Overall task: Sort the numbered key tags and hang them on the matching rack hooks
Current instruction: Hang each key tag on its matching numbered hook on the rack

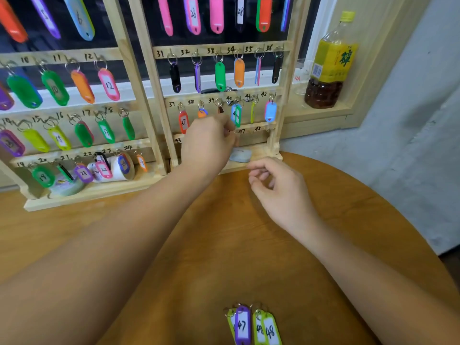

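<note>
Two wooden key racks [278,135] stand at the table's back, their numbered hooks hung with coloured tags. My left hand [207,143] reaches into the bottom row of the right rack, around hooks 44 to 46, fingers curled; whatever it holds is hidden behind the hand. Hovering just right of it over the table, my right hand [278,188] has loosely curled fingers and holds nothing. Near the front edge lie a purple tag 47 [242,324] and lime tags marked 48 [270,329]. Hooks 47 and 48 [258,130] are bare.
A round wooden table [348,220] carries everything. A pale grey-blue object [241,155] lies on the right rack's base. A yellow-labelled bottle [328,63] of dark liquid stands on the window sill at right, with a clear glass [302,75] beside it. A grey wall is at right.
</note>
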The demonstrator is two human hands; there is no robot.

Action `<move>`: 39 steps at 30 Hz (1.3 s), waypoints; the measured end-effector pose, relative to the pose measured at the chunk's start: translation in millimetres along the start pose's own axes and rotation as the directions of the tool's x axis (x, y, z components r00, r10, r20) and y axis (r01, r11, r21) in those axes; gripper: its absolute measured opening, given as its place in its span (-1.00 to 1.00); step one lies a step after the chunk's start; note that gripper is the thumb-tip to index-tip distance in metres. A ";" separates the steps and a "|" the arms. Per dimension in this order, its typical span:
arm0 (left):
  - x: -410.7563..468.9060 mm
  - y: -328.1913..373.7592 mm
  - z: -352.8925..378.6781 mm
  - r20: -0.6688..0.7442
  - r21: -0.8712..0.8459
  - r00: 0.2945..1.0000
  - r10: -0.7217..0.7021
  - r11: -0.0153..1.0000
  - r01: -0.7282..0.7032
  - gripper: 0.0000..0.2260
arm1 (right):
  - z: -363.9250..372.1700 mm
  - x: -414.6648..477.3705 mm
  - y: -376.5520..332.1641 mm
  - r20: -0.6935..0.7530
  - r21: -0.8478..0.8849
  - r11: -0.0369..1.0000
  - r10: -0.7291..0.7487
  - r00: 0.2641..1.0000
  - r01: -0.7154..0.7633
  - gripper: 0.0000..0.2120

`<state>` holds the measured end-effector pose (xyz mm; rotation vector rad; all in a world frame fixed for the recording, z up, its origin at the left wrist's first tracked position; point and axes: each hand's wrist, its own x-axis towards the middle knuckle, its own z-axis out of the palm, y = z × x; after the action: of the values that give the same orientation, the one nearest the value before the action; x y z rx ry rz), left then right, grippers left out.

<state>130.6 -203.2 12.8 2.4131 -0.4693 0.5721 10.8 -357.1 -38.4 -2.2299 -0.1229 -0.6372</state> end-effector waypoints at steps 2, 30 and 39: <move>-23.3 0.9 -13.1 0.017 -0.026 1.000 0.008 1.000 -0.007 -0.88 | -9.4 -18.5 -10.9 0.085 0.007 1.000 0.017 0.996 -0.018 -0.77; -253.1 -27.0 -85.6 0.536 -0.335 0.827 0.168 0.942 0.026 -0.79 | -24.8 -135.2 -56.3 0.582 -0.164 0.983 0.026 0.813 0.086 -0.93; -250.0 -24.8 -88.9 0.484 -0.351 0.873 0.063 0.928 0.127 -0.94 | -20.2 -123.3 -54.8 0.528 -0.089 0.995 0.000 0.849 0.055 -0.92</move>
<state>-94.6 -80.7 -60.1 2.1664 -0.6773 -0.1576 -120.2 -320.5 -49.5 -2.4534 -0.4089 -0.0213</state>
